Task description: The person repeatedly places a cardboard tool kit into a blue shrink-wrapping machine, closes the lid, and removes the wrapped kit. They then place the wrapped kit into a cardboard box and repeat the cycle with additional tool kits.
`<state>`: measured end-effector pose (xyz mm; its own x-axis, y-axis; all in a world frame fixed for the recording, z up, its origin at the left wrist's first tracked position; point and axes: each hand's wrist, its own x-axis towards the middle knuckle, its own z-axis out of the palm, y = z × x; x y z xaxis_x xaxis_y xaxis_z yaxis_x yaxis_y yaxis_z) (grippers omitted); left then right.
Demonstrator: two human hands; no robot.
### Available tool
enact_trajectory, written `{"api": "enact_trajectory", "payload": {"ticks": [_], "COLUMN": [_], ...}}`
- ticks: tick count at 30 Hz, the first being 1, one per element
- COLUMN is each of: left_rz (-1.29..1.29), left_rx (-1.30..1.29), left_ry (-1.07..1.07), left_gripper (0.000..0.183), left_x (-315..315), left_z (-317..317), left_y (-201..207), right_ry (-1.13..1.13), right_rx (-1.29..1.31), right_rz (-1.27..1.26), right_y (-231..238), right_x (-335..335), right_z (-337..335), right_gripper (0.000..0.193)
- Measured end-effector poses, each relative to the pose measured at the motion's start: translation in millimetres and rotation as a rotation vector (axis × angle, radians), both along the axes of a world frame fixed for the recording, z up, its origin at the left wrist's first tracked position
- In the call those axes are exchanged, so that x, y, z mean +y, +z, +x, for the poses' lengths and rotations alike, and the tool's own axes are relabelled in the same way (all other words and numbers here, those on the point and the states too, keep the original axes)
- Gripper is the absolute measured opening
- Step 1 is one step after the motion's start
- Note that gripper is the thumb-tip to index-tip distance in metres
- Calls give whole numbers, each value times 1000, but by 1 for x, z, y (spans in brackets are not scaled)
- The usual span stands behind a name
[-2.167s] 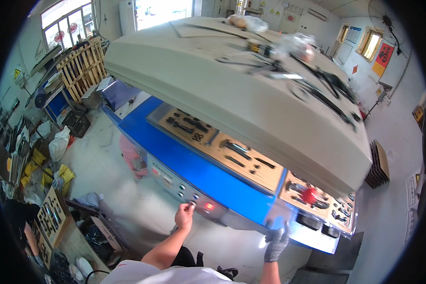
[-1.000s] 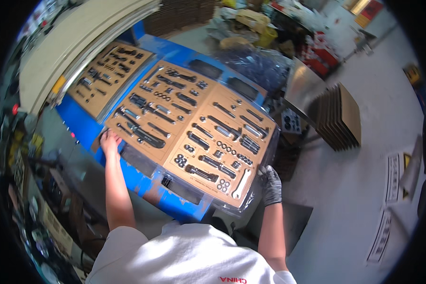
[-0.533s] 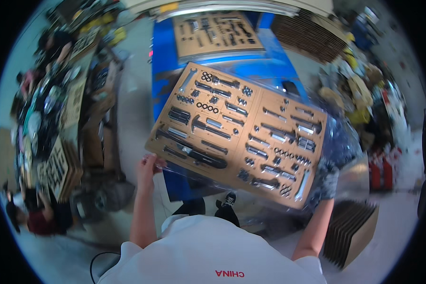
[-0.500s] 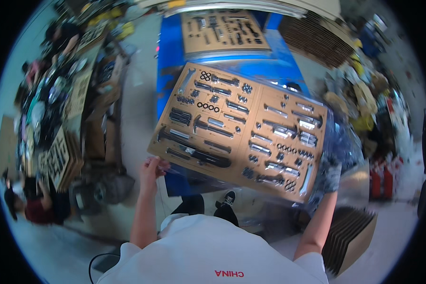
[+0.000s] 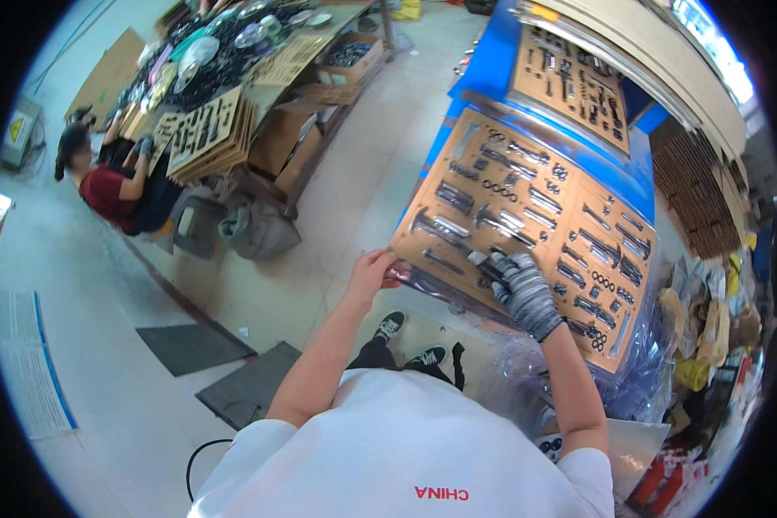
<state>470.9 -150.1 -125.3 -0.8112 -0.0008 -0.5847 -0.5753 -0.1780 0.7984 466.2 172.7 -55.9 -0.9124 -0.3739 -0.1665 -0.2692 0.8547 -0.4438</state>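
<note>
A brown cardboard tool board [image 5: 561, 226] lies tilted in front of me, with hammers, wrenches, bolts and black rings set in rows on it. Clear plastic film [image 5: 423, 281] runs along its near edge and shines over its tools. My bare left hand [image 5: 376, 273] pinches the film at the board's near left corner. Over the board's near middle, my right hand [image 5: 528, 298] wears a grey-and-black knit glove, its fingers closed about a dark, handle-like thing [image 5: 490, 269]. Whether this is a separate tool or a black handle on the board I cannot make out.
Another tool board [image 5: 570, 82] lies on the blue table [image 5: 470, 86] beyond. Stacked brown sheets [image 5: 698, 190] stand at the right, near crumpled plastic film [image 5: 639, 393]. At the left, a person [image 5: 116, 194] in dark red works beside a stack of boards [image 5: 216, 142].
My view has swung to the left. The board now rests lower over the blue table's near end. My right hand has gone from the board's right edge to its near middle.
</note>
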Motion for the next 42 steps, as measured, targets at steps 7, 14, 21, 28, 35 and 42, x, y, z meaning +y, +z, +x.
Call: {"api": "enact_trajectory", "payload": {"ticks": [7,14,21,28,35,42], "left_rz": [-50,-134,48,398,-309,-713], "left_rx": [9,100,377,525,230,380], "left_ry": [-87,-82,-127,-595,-649,-178], "left_gripper": [28,32,25,27,39,46], "left_x": [-5,-6,-11,-21,-35,30], "left_z": [-2,-5,35,57,-2,-147], "left_y": [-13,-12,48,99,58,-54], "right_ry": [99,171,115,-51,-141,-182], "right_rx": [-43,-127,-248,-346,-619,-443], "right_rz": [-154,285,466,727,1152,801], "right_y": [6,22,41,75,86,114], "right_x": [-117,-161,-42,130,259,239], "right_z": [1,-26,12,94,147,139], "right_gripper": [36,38,45,32,35,38]}}
